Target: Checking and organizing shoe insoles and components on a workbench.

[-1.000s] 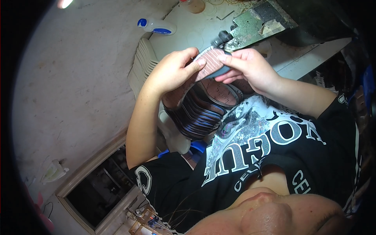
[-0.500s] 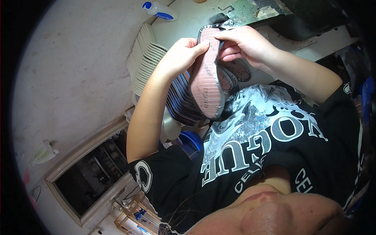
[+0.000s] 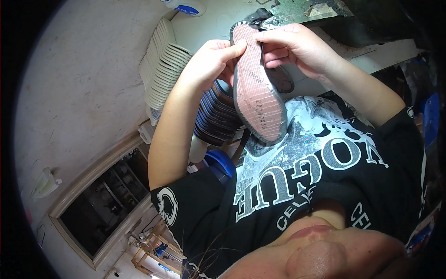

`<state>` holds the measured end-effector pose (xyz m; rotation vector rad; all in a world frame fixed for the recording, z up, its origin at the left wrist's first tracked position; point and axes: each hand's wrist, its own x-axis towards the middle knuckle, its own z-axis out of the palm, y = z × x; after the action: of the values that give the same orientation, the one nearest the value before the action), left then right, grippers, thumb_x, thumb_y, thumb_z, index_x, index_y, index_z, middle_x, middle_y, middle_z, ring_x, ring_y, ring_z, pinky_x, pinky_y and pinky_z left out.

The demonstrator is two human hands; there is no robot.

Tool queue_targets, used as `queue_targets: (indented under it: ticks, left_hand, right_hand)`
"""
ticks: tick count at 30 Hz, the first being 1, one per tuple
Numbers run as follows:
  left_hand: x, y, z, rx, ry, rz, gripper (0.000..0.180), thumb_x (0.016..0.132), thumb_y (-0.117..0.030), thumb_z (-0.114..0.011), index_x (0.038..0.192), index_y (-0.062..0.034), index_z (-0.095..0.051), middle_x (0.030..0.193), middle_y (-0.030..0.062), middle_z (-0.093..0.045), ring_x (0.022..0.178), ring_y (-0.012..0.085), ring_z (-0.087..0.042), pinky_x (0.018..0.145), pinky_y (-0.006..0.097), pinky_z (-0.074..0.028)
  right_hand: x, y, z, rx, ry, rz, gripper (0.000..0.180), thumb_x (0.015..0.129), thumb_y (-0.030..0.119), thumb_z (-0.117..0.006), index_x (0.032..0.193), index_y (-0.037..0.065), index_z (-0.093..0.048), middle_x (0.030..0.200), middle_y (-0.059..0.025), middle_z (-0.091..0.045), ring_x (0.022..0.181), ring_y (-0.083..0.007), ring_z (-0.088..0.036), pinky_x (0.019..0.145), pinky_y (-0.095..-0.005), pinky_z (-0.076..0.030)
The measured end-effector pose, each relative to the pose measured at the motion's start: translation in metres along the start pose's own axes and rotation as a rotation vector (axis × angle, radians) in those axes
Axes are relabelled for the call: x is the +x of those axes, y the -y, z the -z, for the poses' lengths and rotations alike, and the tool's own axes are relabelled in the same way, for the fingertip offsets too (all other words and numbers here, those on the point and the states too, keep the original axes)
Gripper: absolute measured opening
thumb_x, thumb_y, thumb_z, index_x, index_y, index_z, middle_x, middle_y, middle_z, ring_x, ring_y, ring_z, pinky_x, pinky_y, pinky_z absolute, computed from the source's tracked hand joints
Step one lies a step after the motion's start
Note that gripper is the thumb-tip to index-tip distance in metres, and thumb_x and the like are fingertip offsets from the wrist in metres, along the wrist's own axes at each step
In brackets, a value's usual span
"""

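Observation:
A pink insole (image 3: 260, 100) with fine cross lines, handwritten marks and a black bound edge hangs between my hands, its wide end toward my shirt. My left hand (image 3: 211, 63) pinches its left edge near the narrow end, thumb on the pink face and fingers behind. At the opposite edge, my right hand (image 3: 297, 49) grips with its thumb on top and the other fingers curled beneath. Partly hidden behind it lies another dark-edged insole (image 3: 282, 80). A black part (image 3: 261, 16) sits just past the narrow end; its kind is unclear.
To the left stand a stack of pale insole-shaped pieces (image 3: 165, 69) and a stack of dark-edged ones (image 3: 216, 116). A white bottle with a blue label (image 3: 186, 7) is on the pale table (image 3: 218, 18). A green stained board (image 3: 302, 13) lies at the back. Below left is a blue container (image 3: 220, 162).
The held insole has turned its pink face more fully into view, and its wide end has swung to the right. Both hands keep their hold. The whole view has shifted slightly.

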<state>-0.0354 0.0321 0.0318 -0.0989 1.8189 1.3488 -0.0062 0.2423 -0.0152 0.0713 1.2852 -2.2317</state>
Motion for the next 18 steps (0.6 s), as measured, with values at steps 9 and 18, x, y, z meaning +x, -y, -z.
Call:
queue_targets:
  ticks: [9, 18]
  left_hand:
    - [0.002, -0.005, -0.010, -0.126, -0.006, 0.031, 0.046, 0.094, -0.038, -0.058, 0.067, -0.0011, -0.059, 0.050, 0.0119, -0.060, 0.033, 0.0151, -0.051, 0.034, 0.024, -0.042]
    - [0.011, -0.019, 0.002, 0.024, -0.132, -0.004, 0.045, 0.091, -0.039, -0.062, 0.064, -0.0028, -0.056, 0.045, 0.0081, -0.055, 0.030, 0.0109, -0.045, 0.030, 0.020, -0.033]
  right_hand:
    - [-0.029, 0.019, 0.026, -0.240, 0.247, -0.127, 0.025, 0.087, 0.019, -0.066, 0.097, -0.003, -0.068, 0.086, -0.0043, -0.068, 0.076, -0.0064, -0.062, 0.069, -0.0207, -0.048]
    - [-0.059, 0.008, 0.030, -0.245, 0.067, -0.086, 0.028, 0.089, 0.022, -0.067, 0.099, -0.004, -0.069, 0.086, -0.0061, -0.070, 0.077, -0.0075, -0.064, 0.072, -0.0226, -0.049]
